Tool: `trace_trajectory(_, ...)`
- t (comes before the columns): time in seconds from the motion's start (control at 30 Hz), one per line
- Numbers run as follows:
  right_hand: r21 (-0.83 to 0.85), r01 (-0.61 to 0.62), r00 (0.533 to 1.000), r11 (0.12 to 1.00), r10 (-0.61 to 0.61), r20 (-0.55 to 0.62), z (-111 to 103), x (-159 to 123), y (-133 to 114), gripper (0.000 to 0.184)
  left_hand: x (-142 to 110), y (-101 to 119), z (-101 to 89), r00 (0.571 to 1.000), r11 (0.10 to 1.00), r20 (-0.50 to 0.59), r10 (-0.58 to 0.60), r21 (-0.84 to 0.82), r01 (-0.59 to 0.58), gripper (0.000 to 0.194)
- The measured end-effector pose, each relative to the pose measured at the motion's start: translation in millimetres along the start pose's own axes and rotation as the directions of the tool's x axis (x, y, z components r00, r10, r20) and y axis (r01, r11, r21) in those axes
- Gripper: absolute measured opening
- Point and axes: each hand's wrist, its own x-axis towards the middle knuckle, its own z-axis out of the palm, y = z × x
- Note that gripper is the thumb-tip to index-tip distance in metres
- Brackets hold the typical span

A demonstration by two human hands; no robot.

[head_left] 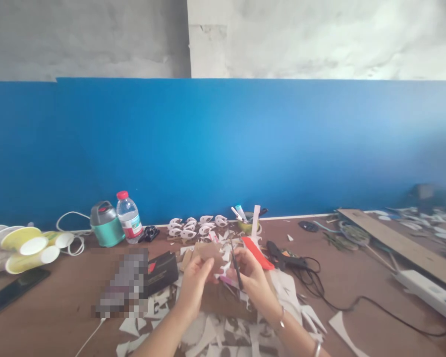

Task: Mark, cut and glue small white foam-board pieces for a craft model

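My left hand (197, 278) pinches a piece of brown cardboard (211, 253) between thumb and fingers, above a heap of scraps. Close on its right, my right hand (250, 277) is closed around a slim dark pointed tool (236, 267), its tip upward; its exact kind cannot be made out. A small white cut-out piece (223, 269) shows between the hands, with a pinkish-purple strip (228, 281) just below it. White paper scraps (208, 332) lie spread under both forearms. Behind the right hand is an orange-red object (258, 253).
Several white curved cut-outs (188, 230) stand by the blue partition (223, 148). A pen holder (250, 225), a glue gun (286, 258) with its cord, and a long board (397, 248) are to the right. A water bottle (130, 218), black box (161, 272) and paper cups (29, 248) stand left.
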Motion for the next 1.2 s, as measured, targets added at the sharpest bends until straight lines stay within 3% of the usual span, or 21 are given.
trace_trajectory(0.1, -0.134, 0.028, 0.997, 0.991, -0.018, 0.069, -9, -1, 4, 0.048, 2, 6, -0.8, 0.997, 0.999, -0.06, 0.039, -0.012, -0.04, 0.04)
trace_trajectory(0.2, -0.209, -0.008, 0.989, 0.978, 0.038, 0.142, -13, -3, 5, 0.047, 3, 10, -0.5, 0.993, 0.998, -0.095, 0.063, -0.009, -0.065, 0.038)
trace_trajectory(0.47, -0.119, -0.147, 0.934, 0.982, 0.177, 0.31, 4, -11, -19, 0.044, -1, 10, 0.4, 0.992, 0.995, -0.086, 0.092, 0.042, -0.089, 0.033)
trace_trajectory(1.2, -0.145, -0.185, 0.926, 0.972, 0.222, 0.307, 4, -12, -13, 0.049, -4, 12, 4.3, 0.99, 0.993, -0.119, 0.082, 0.098, -0.07, 0.034)
